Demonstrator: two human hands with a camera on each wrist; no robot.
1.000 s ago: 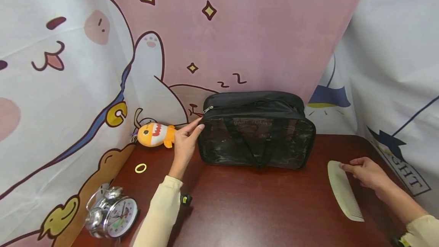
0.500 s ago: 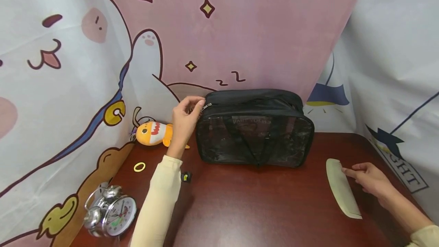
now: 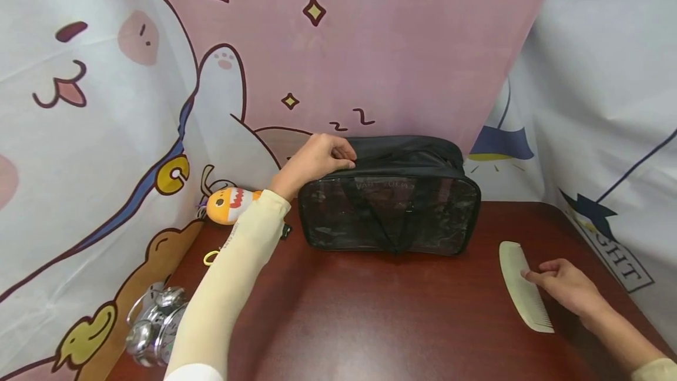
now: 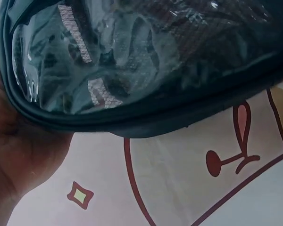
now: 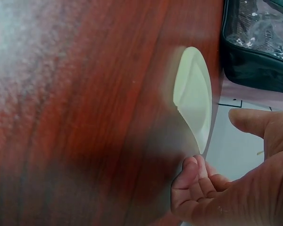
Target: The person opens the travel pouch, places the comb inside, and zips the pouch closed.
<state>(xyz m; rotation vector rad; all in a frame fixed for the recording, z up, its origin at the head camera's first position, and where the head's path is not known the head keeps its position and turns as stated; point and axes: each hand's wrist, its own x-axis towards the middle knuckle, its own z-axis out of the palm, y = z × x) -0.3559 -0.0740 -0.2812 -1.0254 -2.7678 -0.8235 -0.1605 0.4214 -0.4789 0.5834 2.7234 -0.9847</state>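
A black toiletry bag (image 3: 388,216) with a clear front panel stands upright at the back of the table. My left hand (image 3: 322,157) is at its top edge, thumb and fingers pinching the zipper pull, which the fingers hide. In the left wrist view, that hand (image 4: 28,150) shows beside the bag's dark rim. At the right, a pale green comb (image 3: 520,287) lies on the table. My right hand (image 3: 568,287) hovers beside it with fingers loosely curled, the thumb overlapping the comb in the head view. In the right wrist view, the thumb (image 5: 252,121) stands apart from the comb.
On the left of the table (image 3: 370,322) lie an orange and white toy shark (image 3: 227,204) and a yellow ring (image 3: 210,257). A silver twin-bell alarm clock (image 3: 156,328) is partly covered by the left sleeve. Printed cloth (image 3: 412,46) hangs behind and at both sides.
My left hand has taken the zipper pull at the bag's left corner and moved right along the top. The right hand stays near the comb, which lies still.
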